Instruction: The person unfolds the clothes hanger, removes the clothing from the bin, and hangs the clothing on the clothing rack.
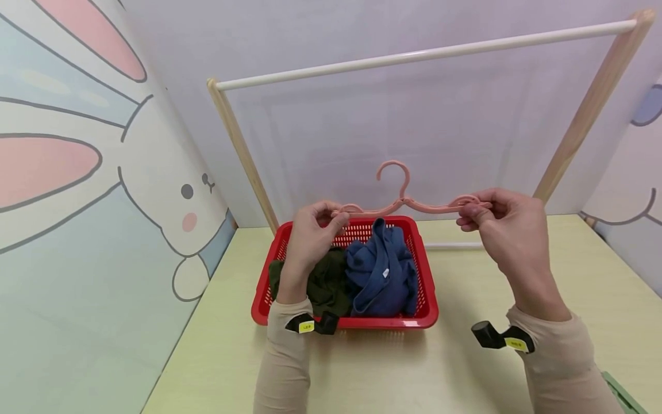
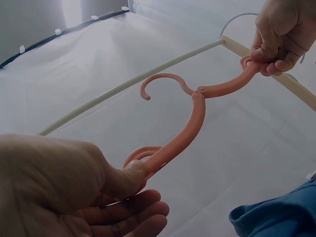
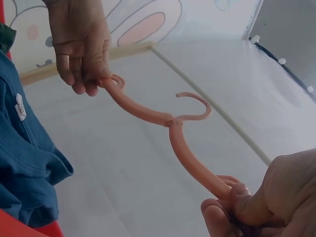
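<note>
A pink folding clothes hanger (image 1: 400, 202) is stretched out between both hands, its hook pointing up and curling to the left. My left hand (image 1: 312, 238) pinches the left end between thumb and fingers, over the back of the basket. The right hand (image 1: 509, 236) pinches the opposite end, off to the right of the basket. Below the hanger, a red plastic basket (image 1: 429, 293) holds a crumpled blue garment (image 1: 383, 276) with a small white tag and a dark green garment (image 1: 328, 282), partly behind my left wrist. In the left wrist view, the two hanger arms (image 2: 177, 143) meet at a central joint.
Behind the basket stands a clothes rack with a white top rail (image 1: 414, 56) and wooden posts (image 1: 589, 115). A rabbit-patterned panel (image 1: 155, 190) borders the left side. At the lower right table edge lies a green object (image 1: 620, 394), partly hidden by the right sleeve.
</note>
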Available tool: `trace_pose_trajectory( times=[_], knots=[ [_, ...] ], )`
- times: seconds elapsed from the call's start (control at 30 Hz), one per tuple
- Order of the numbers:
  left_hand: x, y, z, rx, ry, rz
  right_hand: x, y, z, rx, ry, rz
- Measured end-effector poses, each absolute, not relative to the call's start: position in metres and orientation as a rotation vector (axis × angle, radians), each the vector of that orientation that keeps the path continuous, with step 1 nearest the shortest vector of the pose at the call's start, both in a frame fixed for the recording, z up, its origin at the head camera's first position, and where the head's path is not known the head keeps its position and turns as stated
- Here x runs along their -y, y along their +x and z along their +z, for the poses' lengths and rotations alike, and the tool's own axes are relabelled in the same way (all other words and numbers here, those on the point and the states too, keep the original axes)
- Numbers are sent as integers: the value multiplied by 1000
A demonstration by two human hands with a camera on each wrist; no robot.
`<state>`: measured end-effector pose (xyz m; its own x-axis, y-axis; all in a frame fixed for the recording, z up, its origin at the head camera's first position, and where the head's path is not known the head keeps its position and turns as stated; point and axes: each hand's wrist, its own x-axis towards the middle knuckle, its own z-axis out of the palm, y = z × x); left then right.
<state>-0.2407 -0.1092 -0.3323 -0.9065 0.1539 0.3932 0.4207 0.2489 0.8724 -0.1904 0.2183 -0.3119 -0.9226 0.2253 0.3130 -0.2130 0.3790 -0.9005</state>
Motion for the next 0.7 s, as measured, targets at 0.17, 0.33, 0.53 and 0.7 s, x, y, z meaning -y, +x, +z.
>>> trace_pose_trajectory(
  times=[0.17,0.33,0.53,0.7],
  knots=[
    [109,-240,-332,2350,-513,-1618,-217,-190,-311,2245,-7,1580],
    [110,-240,-333,2364,-513,-1577,-216,-189,-311,2251,-6,1574],
    [109,-240,-332,2399,-508,-1535,-215,-190,-312,2266,-7,1571],
    [109,-241,-332,2425,-488,-1518,-213,-191,-312,2266,8,1573]
  ],
)
